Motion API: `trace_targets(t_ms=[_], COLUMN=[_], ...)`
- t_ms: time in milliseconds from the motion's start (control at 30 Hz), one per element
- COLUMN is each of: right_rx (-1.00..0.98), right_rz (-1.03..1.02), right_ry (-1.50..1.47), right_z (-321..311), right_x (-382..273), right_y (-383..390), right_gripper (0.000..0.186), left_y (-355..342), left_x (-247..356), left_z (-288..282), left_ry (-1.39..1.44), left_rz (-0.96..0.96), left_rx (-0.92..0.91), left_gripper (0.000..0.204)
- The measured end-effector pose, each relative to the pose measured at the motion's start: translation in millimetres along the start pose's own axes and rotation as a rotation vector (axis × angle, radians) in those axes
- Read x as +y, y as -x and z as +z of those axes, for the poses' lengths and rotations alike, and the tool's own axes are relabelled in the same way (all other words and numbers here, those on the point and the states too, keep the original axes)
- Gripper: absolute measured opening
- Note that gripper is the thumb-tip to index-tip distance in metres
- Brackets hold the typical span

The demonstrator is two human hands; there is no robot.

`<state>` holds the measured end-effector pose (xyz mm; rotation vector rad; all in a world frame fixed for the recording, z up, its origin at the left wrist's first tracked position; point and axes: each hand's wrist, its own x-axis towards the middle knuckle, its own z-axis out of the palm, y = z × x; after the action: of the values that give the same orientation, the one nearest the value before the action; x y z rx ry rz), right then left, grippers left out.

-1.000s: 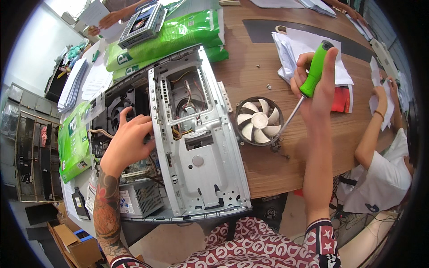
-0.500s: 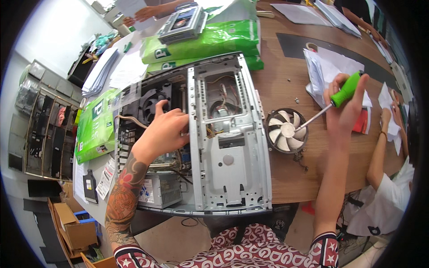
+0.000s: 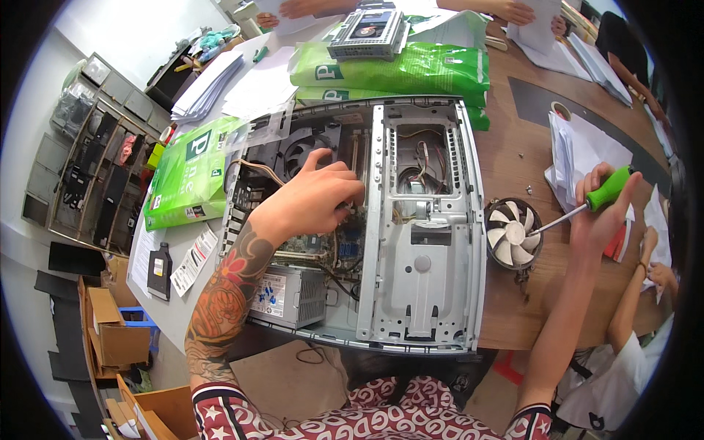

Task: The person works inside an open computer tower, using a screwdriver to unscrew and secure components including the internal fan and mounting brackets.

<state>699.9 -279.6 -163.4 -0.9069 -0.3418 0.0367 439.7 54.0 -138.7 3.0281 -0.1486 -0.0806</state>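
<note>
An open computer case (image 3: 422,301) lies in front of me, its silver metal frame on the right and its circuit board on the left. My left hand (image 3: 312,198) reaches down into it beside the frame. One finger sticks up and the others curl downward; what they grip, if anything, is hidden. In my right hand (image 3: 598,213) is a screwdriver (image 3: 609,187) with a green handle. Its shaft slants down left toward a round cooling fan (image 3: 513,233) with white blades on the table. A black case fan (image 3: 299,152) shows beyond my left hand.
Green paper packs (image 3: 396,70) lie behind the case, a metal drive (image 3: 367,33) on top. Another green pack (image 3: 191,176) and a black bottle-shaped thing (image 3: 159,271) are at left. Papers (image 3: 587,150) and small screws (image 3: 529,189) lie at right. Other people's hands (image 3: 513,11) hold papers.
The whole view has shifted, so the case and both hands sit further right in it. My left hand stays in the case; the right still holds the screwdriver by the fan.
</note>
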Motion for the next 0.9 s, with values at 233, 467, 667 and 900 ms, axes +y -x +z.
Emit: trace_targets(t_ms=[233, 467, 667, 900], right_rx=[-0.04, -0.014, -0.026, 0.012], right_rz=[-0.012, -0.017, -0.003, 0.002], right_ry=[0.01, 0.02, 0.017, 0.002], right_z=[-5.6, -2.7, -2.8, -4.0], right_x=[4.0, 5.1, 4.8, 4.2], right_y=[-3.0, -0.8, -2.5, -2.4], right_gripper=[0.064, 0.062, 0.062, 0.061], left_y=[-2.2, -1.3, -1.4, -0.7], left_x=[0.8, 0.2, -4.3, -1.4], left_z=[0.4, 0.0, 4.0, 6.1], left_ry=[-0.05, -0.055, -0.008, 0.115], left_rz=[0.013, 0.002, 0.001, 0.001], left_rx=[-0.022, -0.009, -0.035, 0.036], left_gripper=[0.02, 0.02, 0.014, 0.025])
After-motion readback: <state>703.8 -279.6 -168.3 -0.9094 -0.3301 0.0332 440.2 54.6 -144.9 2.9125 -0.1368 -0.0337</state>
